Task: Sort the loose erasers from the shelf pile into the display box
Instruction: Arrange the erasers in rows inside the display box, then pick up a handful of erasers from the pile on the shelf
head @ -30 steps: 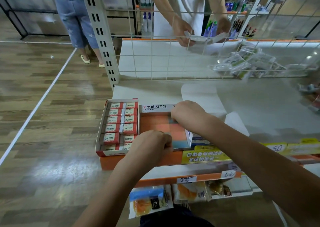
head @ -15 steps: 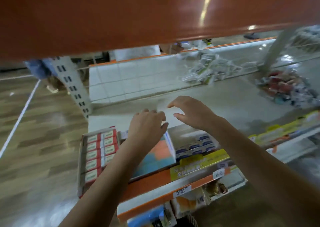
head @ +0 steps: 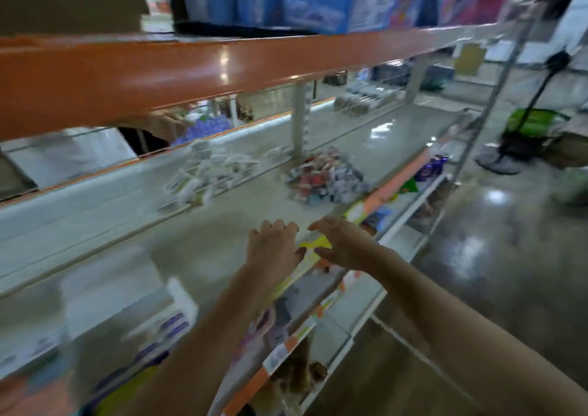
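Note:
The view is blurred by motion. A pile of loose erasers (head: 324, 177) in red, white and blue wrappers lies on the grey shelf (head: 222, 224) to the right, beyond my hands. My left hand (head: 273, 247) and my right hand (head: 342, 244) hover side by side over the shelf's front edge, fingers relaxed, holding nothing. The display box (head: 162, 329) sits at the lower left, blurred, its blue-striped side showing.
An orange upper shelf edge (head: 191, 69) runs across the top of the view. A second pile of white packets (head: 206, 174) lies behind a wire divider. Yellow price labels (head: 315, 250) line the shelf front. A fan stand (head: 509, 158) is on the glossy floor at right.
The view has swung right and up, away from the eraser boxes. Both hands left the display box and moved right along the shelf toward the eraser pile.

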The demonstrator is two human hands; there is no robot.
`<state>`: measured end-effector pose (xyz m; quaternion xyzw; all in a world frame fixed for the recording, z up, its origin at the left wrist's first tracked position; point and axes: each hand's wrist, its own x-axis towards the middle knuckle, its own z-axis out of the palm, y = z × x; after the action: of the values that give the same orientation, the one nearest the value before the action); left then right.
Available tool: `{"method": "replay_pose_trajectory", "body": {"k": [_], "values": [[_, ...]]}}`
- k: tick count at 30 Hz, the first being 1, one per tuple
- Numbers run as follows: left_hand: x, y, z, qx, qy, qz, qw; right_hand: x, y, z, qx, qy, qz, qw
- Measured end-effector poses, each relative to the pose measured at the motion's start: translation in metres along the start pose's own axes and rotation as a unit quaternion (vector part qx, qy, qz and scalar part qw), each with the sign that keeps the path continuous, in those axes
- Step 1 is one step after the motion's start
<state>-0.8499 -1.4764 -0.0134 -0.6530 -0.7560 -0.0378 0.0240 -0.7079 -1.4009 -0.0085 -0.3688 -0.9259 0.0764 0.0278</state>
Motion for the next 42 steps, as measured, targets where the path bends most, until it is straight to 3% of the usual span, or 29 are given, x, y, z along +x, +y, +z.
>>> {"method": "replay_pose_trajectory", "body": {"k": [8,17,23,29,42], "values": [[0.103,0.106,0.022,-0.027,-0.041,0.017,0.999,-0.003,0.142,-0.007,0.036,0.016,0.064,0.997],[0.220,0.128,0.042,-0.037,0.053,0.007,0.998,0.071,0.236,-0.012,0.073,0.052,0.088,0.992],[0.292,0.122,0.057,-0.009,0.065,0.000,0.998,0.142,0.277,-0.017,0.096,0.051,0.086,0.990],[0.317,0.119,0.072,0.062,-0.024,0.003,0.998,0.182,0.294,-0.002,0.126,0.011,0.080,0.989],[0.320,0.138,0.080,0.034,0.023,-0.069,0.997,0.216,0.355,0.003,0.222,-0.036,-0.036,0.974]]}}
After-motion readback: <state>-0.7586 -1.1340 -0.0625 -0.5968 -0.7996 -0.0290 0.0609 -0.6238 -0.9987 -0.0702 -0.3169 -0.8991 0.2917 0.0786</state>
